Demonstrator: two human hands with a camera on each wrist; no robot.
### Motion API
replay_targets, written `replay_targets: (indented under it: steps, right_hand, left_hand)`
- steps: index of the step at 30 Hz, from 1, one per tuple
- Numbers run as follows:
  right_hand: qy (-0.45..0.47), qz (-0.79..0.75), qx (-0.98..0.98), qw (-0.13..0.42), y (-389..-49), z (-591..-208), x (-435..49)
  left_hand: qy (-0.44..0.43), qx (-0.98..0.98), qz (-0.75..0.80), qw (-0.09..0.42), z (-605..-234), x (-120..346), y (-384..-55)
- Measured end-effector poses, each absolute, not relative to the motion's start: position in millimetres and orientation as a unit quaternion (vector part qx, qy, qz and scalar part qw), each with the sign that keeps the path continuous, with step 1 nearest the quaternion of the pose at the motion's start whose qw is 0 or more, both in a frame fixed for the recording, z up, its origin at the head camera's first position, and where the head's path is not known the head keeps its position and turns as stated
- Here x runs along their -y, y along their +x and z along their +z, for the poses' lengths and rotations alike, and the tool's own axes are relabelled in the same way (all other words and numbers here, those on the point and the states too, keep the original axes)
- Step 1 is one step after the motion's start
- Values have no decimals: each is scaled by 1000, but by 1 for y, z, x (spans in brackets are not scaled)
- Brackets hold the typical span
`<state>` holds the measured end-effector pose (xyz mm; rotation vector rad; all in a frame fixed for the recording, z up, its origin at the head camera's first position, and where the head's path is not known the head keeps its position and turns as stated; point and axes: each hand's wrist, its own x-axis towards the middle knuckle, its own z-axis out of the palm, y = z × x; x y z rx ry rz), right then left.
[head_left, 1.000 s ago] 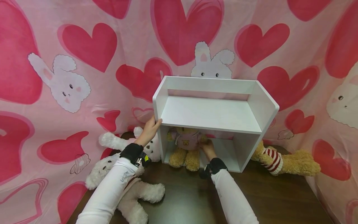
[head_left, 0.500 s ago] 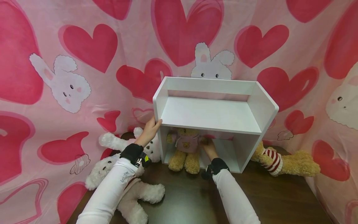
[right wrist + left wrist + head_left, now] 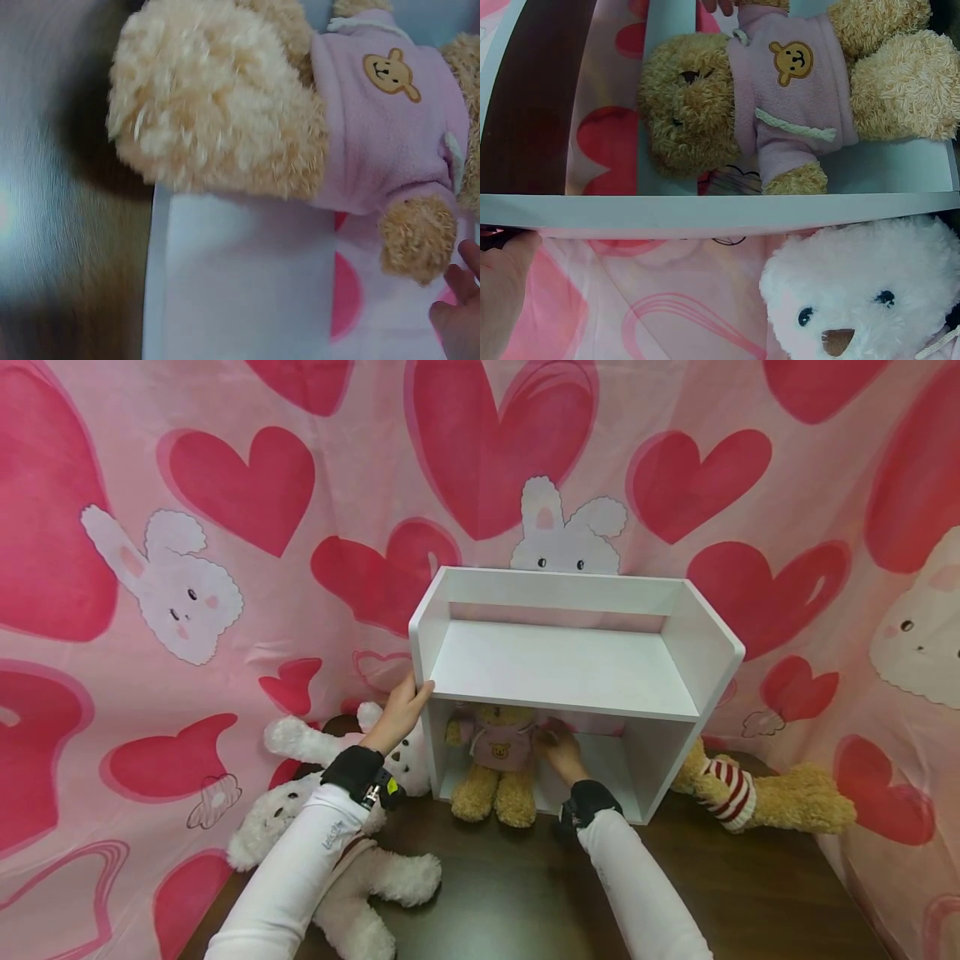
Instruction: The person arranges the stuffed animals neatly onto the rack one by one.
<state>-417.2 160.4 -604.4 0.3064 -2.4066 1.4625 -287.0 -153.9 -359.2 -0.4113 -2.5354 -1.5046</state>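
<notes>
My left hand [image 3: 399,717] grips the left side panel of a white two-level shelf [image 3: 562,668], its thumb on the front edge. A tan teddy bear [image 3: 495,789] in a pink hoodie sits in the lower compartment, towards the left, its legs over the front edge. The upper board hides part of its head in the head view; the left wrist view shows the bear's face [image 3: 690,105]. Beside the bear's paw [image 3: 418,238], my right hand [image 3: 558,752] has its fingers loosely bent and apart; whether a fingertip touches the fur I cannot tell.
Left of the shelf lie white plush toys, one against the panel [image 3: 408,760] and another on the dark table [image 3: 382,877]. A tan plush in a striped top [image 3: 735,789] lies at the right. A pink heart-print cloth [image 3: 360,468] hangs behind.
The bear's legs have come slightly forward over the shelf's front edge. My right hand and wrist have shifted a little to the right. The left hand keeps its hold on the panel.
</notes>
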Motion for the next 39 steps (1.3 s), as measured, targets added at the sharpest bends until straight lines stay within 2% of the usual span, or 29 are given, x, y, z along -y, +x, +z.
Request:
replay_targets:
  steps: [5, 7, 9, 18, 22, 24, 33, 39]
  right_hand:
    - [124, 499, 847, 133, -353, -519, -146]
    - [127, 500, 850, 110, -334, -493, -142]
    - [136, 471, 864, 111, -325, -481, -139]
    - [269, 380, 865, 190, -317, -476, -145]
    - [312, 364, 857, 191, -315, -473, -149]
    - [325, 345, 863, 176, -313, -471, -150]
    - [310, 263, 913, 34, -298, -454, -158]
    - [327, 225, 918, -4, -293, -453, -164]
  left_hand:
    - [-139, 846, -509, 76, -360, 154, -288]
    - [-141, 848, -506, 75, -360, 155, -289]
    - [-139, 848, -507, 73, -360, 154, -289]
    - [-141, 843, -515, 73, -361, 154, -290]
    - [-143, 847, -506, 79, -361, 154, -289]
    - [-147, 847, -504, 84, -362, 155, -289]
    - [-149, 846, -505, 87, -361, 156, -287]
    - [-149, 846, -504, 93, -362, 155, -290]
